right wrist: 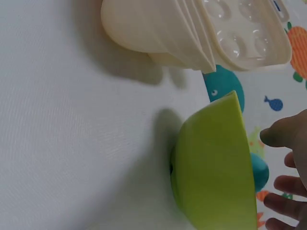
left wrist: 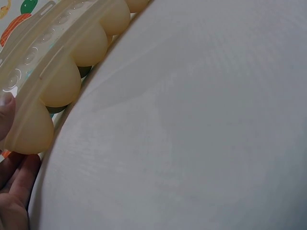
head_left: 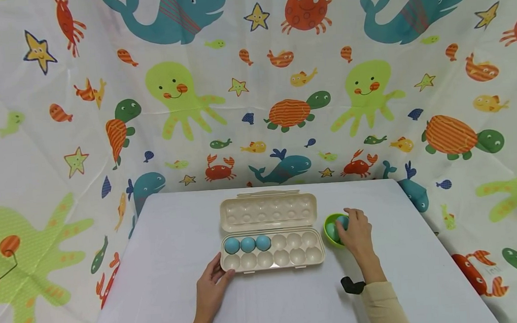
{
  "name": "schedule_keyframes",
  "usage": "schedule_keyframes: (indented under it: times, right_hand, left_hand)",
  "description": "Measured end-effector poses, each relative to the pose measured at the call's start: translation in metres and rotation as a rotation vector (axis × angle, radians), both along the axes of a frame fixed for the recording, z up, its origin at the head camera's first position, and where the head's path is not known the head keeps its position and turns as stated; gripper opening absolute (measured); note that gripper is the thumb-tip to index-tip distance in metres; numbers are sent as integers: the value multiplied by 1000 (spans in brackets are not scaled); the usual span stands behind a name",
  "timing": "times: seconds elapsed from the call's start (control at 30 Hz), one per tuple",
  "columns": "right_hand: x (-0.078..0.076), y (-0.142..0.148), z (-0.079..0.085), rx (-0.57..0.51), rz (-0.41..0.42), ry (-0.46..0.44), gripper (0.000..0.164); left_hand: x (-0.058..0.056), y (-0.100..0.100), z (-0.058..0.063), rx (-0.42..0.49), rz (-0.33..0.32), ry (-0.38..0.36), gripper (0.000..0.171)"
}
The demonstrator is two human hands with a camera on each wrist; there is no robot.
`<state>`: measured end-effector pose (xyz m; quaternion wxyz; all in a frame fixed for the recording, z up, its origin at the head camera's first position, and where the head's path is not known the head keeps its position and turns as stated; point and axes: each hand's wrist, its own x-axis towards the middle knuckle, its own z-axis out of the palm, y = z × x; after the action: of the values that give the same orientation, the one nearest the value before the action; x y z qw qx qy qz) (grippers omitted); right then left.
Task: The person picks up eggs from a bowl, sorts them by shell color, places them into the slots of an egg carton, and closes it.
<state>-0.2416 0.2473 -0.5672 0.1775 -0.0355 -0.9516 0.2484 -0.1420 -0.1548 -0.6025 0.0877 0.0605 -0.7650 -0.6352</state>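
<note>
A beige egg carton (head_left: pixel 274 267) lies with its lid raised at the back. Three blue eggs (head_left: pixel 248 244) sit side by side in the far row, at its left end. My left hand (head_left: pixel 210 288) holds the carton's near left corner, thumb over the rim and fingers against the side. To the right stands a lime green bowl (right wrist: pixel 216 167) with blue and green eggs inside. Over it is my right hand (head_left: pixel 357 232), its fingers spread around a blue egg (right wrist: pixel 259 172); the right wrist view shows a gap between fingertips and egg.
A white cloth (head_left: pixel 169 236) covers the table. Behind and on both sides hangs a curtain (head_left: pixel 239 133) printed with sea animals. A black wrist camera piece (head_left: pixel 352 285) sticks out beside the right wrist. The raised carton lid (head_left: pixel 268 213) stands close to the bowl's left.
</note>
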Motion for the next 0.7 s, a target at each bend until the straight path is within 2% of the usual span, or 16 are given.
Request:
schedule_keyframes:
  times: [0.43,0.7]
  right_hand:
    - [1,-1,-10,40,-2,43,39]
    - [0,-3,-13,122,-15,26,37]
  left_hand:
    - [0,0,0,-1,7,-1,63]
    - [-1,-1,-6,26,-1,10,64]
